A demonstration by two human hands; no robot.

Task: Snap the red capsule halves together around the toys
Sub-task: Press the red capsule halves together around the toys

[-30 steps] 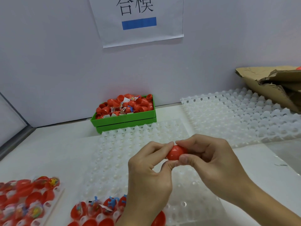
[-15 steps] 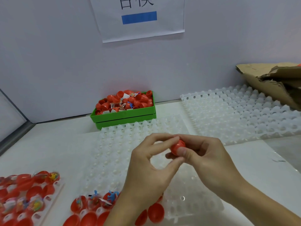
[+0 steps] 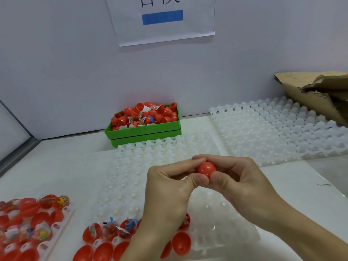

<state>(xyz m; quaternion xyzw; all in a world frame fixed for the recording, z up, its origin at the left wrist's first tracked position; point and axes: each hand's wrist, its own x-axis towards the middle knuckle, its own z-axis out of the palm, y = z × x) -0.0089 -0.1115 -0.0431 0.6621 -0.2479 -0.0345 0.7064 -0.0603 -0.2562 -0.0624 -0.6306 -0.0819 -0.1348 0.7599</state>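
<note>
I'm seeing both hands, left and right, pinching one red capsule; the far green tray is holding loose red halves and toys.

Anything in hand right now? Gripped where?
Yes: one red capsule, pinched between both hands. Left hand holds its left side, right hand its right, thumbs beneath, index fingers on top.

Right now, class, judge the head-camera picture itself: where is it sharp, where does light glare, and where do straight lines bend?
Head view: the round red plastic capsule pinched by the left hand and right hand is sharp with a small highlight; the translucent white moulded tray looks washed out; the wall-table edge bows, wide-angle distortion.
</note>
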